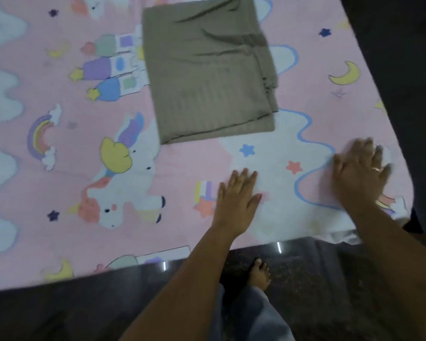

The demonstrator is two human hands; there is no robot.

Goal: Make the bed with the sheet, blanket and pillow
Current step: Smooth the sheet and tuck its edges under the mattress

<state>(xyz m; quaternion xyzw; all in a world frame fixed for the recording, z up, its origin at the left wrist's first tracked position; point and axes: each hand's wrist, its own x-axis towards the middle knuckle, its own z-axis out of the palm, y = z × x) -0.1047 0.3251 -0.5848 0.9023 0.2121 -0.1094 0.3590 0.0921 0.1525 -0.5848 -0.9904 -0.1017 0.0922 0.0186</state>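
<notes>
A pink sheet (187, 168) printed with unicorns, clouds, stars and moons lies spread flat over the bed. A folded brown blanket (207, 70) rests on it at the upper middle. My left hand (236, 195) lies flat, palm down, on the sheet near the bed's front edge, fingers slightly apart. My right hand (359, 168) is also flat on the sheet by the front right corner, blurred by motion, a ring on one finger. Neither hand holds anything. No pillow is in view.
The bed's front edge (158, 264) runs along the lower part of the view, its right edge (369, 70) slanting down at the right. Dark polished floor (317, 279) lies below, with my bare foot (258, 274) and grey trouser leg close to the bed.
</notes>
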